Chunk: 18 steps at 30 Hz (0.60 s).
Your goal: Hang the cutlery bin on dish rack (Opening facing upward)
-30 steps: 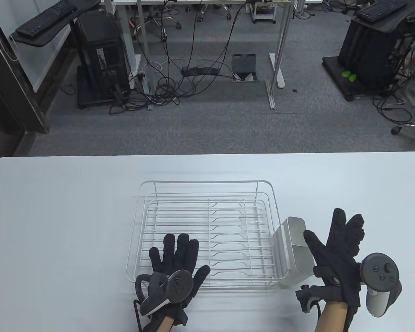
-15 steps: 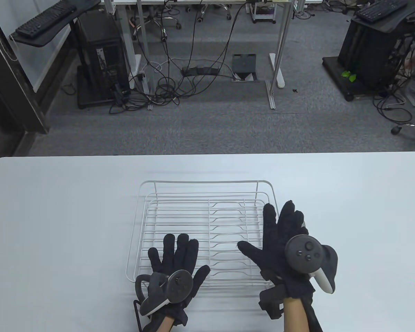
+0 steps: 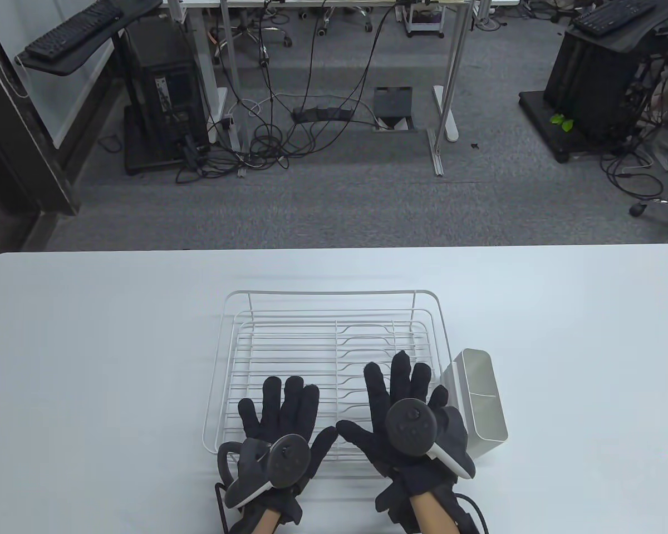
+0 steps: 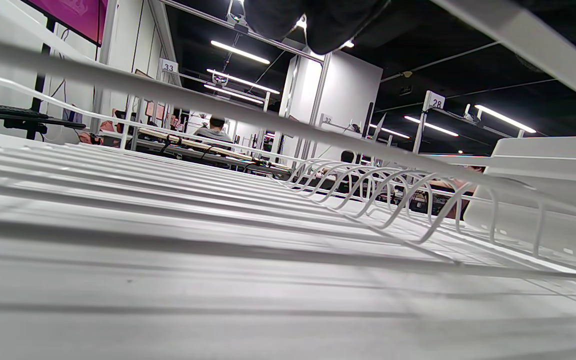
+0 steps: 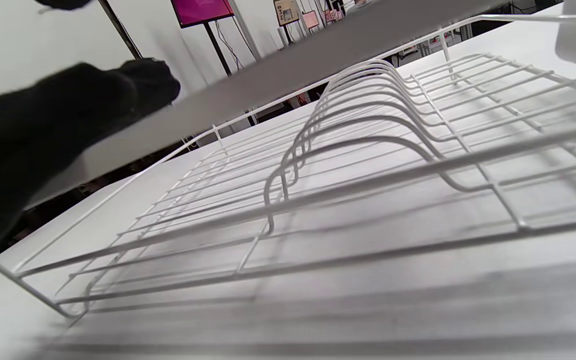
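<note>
I see my left hand (image 3: 281, 425) and right hand (image 3: 403, 423), fingers spread wide, over the dish rack (image 3: 289, 334) on the white table (image 3: 89, 345); the cutlery bin (image 3: 481, 397) hangs on its right rim, grey carpet (image 3: 339, 206) beyond.

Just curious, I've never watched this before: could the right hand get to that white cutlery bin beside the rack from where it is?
Probably yes. The right hand lies open over the dish rack, right beside the cutlery bin, and nothing stands between them.
</note>
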### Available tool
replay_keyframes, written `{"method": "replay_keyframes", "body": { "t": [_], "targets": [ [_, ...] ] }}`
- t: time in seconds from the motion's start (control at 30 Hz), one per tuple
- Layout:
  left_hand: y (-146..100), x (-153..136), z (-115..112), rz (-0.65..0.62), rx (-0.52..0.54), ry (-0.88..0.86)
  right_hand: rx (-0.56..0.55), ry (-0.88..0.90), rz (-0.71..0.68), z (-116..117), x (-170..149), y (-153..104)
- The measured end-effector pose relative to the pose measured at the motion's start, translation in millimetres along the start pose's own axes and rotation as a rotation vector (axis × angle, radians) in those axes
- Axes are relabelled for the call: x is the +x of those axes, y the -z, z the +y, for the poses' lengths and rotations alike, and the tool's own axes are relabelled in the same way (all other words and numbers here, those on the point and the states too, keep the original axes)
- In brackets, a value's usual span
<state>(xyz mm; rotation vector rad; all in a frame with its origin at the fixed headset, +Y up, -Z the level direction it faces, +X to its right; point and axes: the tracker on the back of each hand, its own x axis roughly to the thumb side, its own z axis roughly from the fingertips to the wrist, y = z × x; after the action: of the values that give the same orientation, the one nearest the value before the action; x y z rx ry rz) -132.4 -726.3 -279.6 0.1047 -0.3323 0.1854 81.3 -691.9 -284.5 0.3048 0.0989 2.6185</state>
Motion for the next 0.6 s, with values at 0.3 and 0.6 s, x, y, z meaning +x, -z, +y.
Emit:
{"method": "replay_keyframes", "body": {
  "t": [0.3,0.6],
  "targets": [
    [0,0,0,0.001,-0.001,-0.002,-0.016,-0.061,0.047,14,-9,0],
    [0,0,0,0.001,-0.001,-0.002,-0.103,-0.084,0.114,20,-16,0]
  ]
}}
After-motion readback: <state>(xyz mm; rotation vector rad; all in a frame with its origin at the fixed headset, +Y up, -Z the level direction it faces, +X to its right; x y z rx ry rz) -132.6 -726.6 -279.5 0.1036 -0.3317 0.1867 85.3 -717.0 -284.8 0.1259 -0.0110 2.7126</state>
